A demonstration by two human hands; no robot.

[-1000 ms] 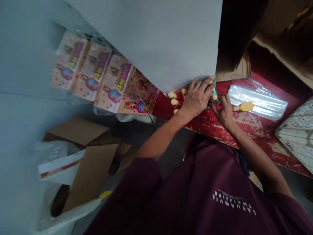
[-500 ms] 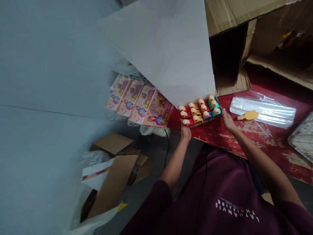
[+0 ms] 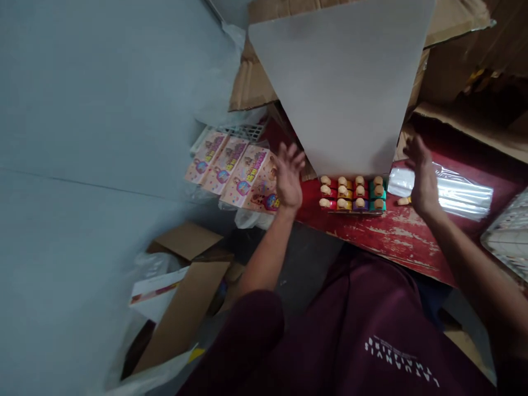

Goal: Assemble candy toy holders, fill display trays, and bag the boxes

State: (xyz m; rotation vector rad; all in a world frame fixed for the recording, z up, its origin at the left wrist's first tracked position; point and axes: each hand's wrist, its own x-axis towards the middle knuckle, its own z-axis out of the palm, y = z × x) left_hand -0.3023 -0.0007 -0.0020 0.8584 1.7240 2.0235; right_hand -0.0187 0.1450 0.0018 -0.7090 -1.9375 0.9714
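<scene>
A person works at a red counter (image 3: 400,236) with worn paint along its near edge. A shallow box (image 3: 357,213) lies on the counter close to that edge, between the two hands and apart from both. It contains small figures (image 3: 342,191) with pale, rounded tops, arranged in four columns of three; their lower parts are red in the left column, yellow in the second, red and purple in the third and green in the right. A large pale panel (image 3: 342,88) rises at the box's far side, narrowing towards it; whether the two are joined cannot be told.

The left hand (image 3: 289,184) is raised beyond the box's left side, fingers spread and grasping nothing, in front of printed packages (image 3: 243,179) grouped at the counter's left end. The right hand (image 3: 424,184) is raised beyond the box's right side, its fingers extended, slightly blurred and likewise unoccupied. It partly covers a loose pale-topped piece (image 3: 403,202) and clear plastic sleeves (image 3: 466,192), which lie on the counter's right part. A white crate (image 3: 509,234) occupies the right end. Brown cardboard (image 3: 457,124) stands along the far edge; an open carton (image 3: 181,313) sits below the counter, at left.
</scene>
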